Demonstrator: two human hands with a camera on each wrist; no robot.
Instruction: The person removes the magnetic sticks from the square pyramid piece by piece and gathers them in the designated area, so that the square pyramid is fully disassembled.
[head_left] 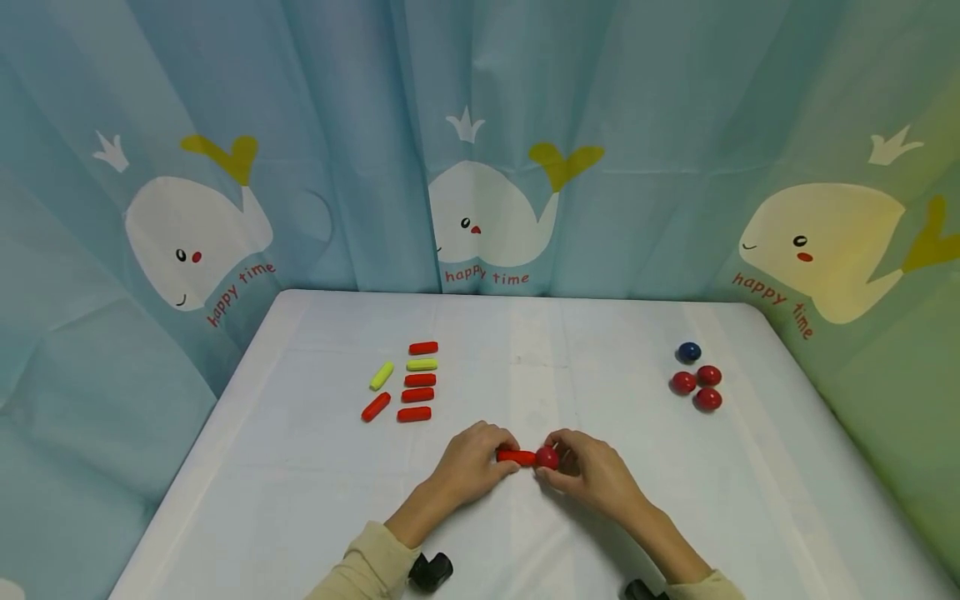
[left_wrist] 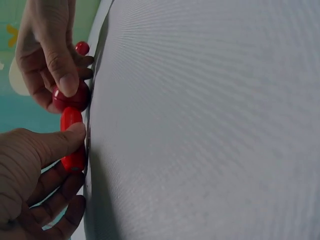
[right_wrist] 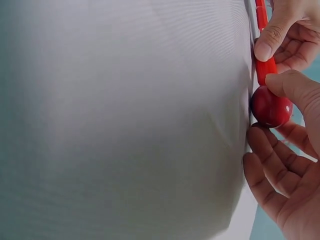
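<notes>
Near the front middle of the table, my left hand point(head_left: 472, 463) pinches a short red rod point(head_left: 517, 457) between thumb and fingers. My right hand point(head_left: 602, 477) holds a glossy red ball point(head_left: 547, 457) with its thumb and fingertips. The rod's right end meets the ball in the head view. From the left wrist, the thumb lies across the ribbed-looking rod point(left_wrist: 74, 161), and the ball point(left_wrist: 70, 100) sits at its far end. In the right wrist view the ball point(right_wrist: 271, 107) is low over the white cloth, with the other fingers spread beside it.
On the left of the white table point(head_left: 300, 492) lie several red rods point(head_left: 414, 414) and two yellow-green rods point(head_left: 382, 376). At the right rear a dark blue ball point(head_left: 688, 352) stands behind three red balls point(head_left: 708, 400). A whale-print curtain point(head_left: 360, 167) hangs behind the table.
</notes>
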